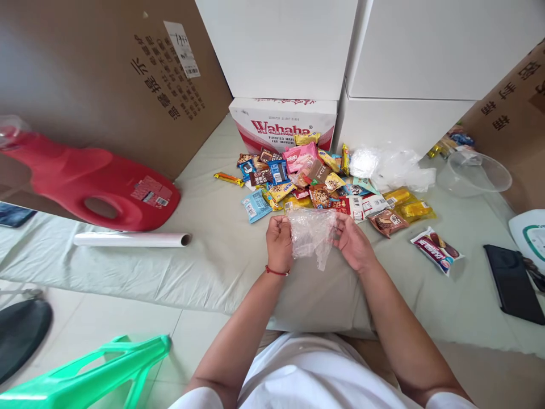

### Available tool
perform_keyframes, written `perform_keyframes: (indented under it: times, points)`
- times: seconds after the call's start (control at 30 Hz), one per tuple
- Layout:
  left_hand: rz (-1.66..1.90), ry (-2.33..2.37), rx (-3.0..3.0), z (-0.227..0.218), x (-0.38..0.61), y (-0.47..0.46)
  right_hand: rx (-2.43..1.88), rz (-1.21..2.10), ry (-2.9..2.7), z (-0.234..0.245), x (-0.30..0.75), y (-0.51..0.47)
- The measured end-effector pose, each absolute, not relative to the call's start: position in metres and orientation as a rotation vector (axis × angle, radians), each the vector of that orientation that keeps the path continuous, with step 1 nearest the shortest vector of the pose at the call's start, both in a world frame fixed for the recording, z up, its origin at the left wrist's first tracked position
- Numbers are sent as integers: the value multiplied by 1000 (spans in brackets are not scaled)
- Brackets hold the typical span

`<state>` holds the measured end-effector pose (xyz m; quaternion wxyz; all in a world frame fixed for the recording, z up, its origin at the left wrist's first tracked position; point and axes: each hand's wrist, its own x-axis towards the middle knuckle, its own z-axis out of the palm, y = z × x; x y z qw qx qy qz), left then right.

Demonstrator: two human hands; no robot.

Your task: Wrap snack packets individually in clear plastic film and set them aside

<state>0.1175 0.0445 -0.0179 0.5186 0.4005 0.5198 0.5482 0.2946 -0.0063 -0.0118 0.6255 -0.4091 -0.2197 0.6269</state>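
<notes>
Between my two hands hangs a clear plastic bag (310, 234), crumpled and see-through, in front of a heap of wrapped snacks (293, 176). My left hand (280, 241), with a red cord at the wrist, pinches the bag's left upper edge. My right hand (351, 240) has its thumb and fingers on the bag's right upper edge. Close beyond my hands lie a light blue snack packet (256, 209) and a brown snack packet (387, 222). I cannot make out anything inside the bag.
A red detergent bottle (106, 184) lies left, behind a white roll (131, 240). A Wahaha carton (285, 125) stands behind the heap. Rightward are crumpled clear bags (394, 167), a clear plastic bowl (479, 180), a purple-and-white snack packet (436, 250) and a black phone (515, 284).
</notes>
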Motion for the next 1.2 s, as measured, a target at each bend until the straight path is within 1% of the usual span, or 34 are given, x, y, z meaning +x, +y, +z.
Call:
perform_keyframes:
  times: [0.13,0.27,0.37,0.47,0.53,0.6,0.7,0.83,1.0,1.2]
  points:
    - [1316,1293,908,-27,115,48,-1081,1595,-707,-15,288,-10]
    - [1311,1365,926,-35,99,57,-1219,1521,-701,-23,291,-7]
    - [1368,1474,966,-32,86,57,-1241,1472,-658,-25,295,-4]
    - [1423,1529,1329,-19,83,44,-1246,1468,-682,-24,294,-4]
    - [1289,1455,1714,-12,90,33,-1248,1471,-706,-23,293,-4]
    - [1080,1382,1894,-10,100,25,-1244,1464,-709,-23,292,-5]
    - [983,1349,1658,-19,109,24,-1215,1444,-695,-23,292,-4]
    - [1060,1267,1327,-33,100,32,-1149,1448,-656,-20,295,-4]
    - [1235,929,754,-25,78,40,-1035,1526,-568,-13,297,-6]
    - [1334,750,505,-18,52,55,-1057,1413,-484,-12,304,-4]
